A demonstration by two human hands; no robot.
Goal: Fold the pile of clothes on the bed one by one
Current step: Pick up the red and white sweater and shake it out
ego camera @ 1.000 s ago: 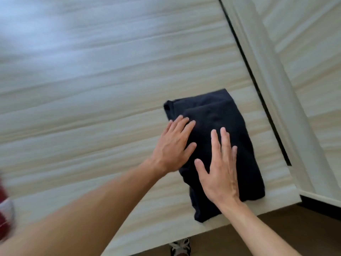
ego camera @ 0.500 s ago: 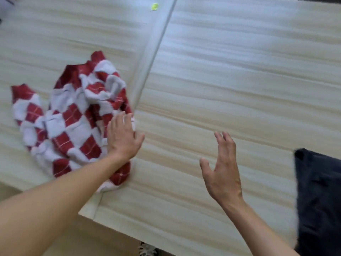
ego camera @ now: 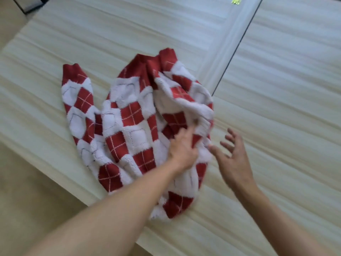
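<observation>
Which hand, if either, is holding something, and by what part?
The left hand appears to pinch a fold of the red and white sweater at its edge nearest the right hand, which holds nothing; blur leaves the pinch unsure.

We counted one red-and-white checked garment (ego camera: pixel 129 117), two hands, the left hand (ego camera: pixel 182 151) and right hand (ego camera: pixel 235 161), one small yellow fitting (ego camera: pixel 236 0), one bed (ego camera: pixel 276 85).

Sweater (ego camera: pixel 129 115) was red and white argyle diamonds, with thin white crossing lines on the red ones and thin dark lines on the white; cuff band plain red. Bed (ego camera: pixel 276 108) was pale cream, beige-streaked. Floor (ego camera: pixel 27 191) was tan.
</observation>
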